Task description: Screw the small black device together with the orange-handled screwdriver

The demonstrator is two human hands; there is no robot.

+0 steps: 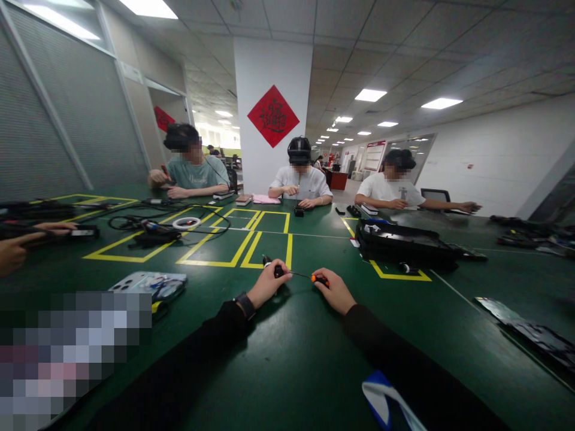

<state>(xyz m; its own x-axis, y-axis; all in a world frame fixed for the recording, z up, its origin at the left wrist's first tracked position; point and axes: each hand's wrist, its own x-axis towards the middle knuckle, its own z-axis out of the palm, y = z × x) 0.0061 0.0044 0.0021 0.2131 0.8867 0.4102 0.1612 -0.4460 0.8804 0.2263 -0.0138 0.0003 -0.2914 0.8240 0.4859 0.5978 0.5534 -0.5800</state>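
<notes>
Screwdriver held level above the worktop, its shaft spanning our two hands.
We note its orange-and-black handle in our right hand, fingers closed round it; our left hand grips a dark piece at the shaft's far end, though the exact contact is too small to tell. Beyond our hands we see yellow tape outlines; ahead to the right, an open black case; to the left, a white ring near black cables. Across the worktop sit three people.
</notes>
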